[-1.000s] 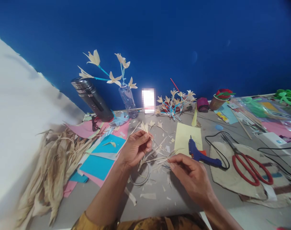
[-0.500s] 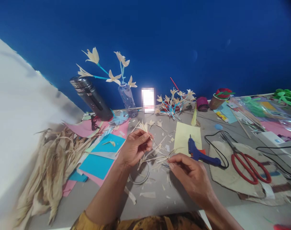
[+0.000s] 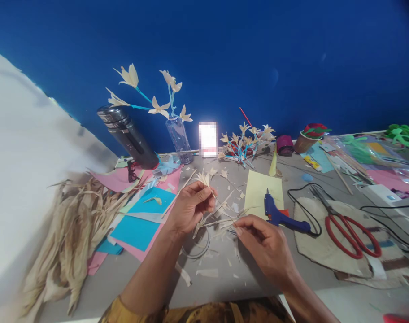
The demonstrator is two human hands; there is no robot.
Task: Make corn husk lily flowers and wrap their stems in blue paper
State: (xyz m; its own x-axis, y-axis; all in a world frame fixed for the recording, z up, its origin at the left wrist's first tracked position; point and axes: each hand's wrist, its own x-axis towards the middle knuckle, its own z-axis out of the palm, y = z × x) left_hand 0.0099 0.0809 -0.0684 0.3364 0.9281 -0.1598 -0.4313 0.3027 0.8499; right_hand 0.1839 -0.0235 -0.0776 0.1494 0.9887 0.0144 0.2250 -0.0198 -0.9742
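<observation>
My left hand (image 3: 193,204) is closed on a cream husk flower (image 3: 202,178), gripping it near its base with the petals pointing up and away. My right hand (image 3: 263,240) is closed in a pinch, lower and to the right; a thin strand seems to run from the flower toward its fingertips, too fine to make out fully. Pale husk strips (image 3: 221,220) and scraps lie beneath both hands. A coil of wire (image 3: 196,257) rests just below my left hand. Beyond the hands, small loose flowers (image 3: 224,173) lie on the table.
A blue glue gun (image 3: 285,220) lies beside yellow paper (image 3: 254,184), right of my right hand. Red-handled scissors (image 3: 354,235) rest on a cloth mitt (image 3: 312,251). Dried husks (image 3: 66,242) and blue paper (image 3: 135,233) lie left. A clear bottle (image 3: 179,141) holds flowers beside a dark flask (image 3: 132,141).
My right hand has shifted very slightly left, toward the left hand. The flower stays in my left hand, turned slightly.
</observation>
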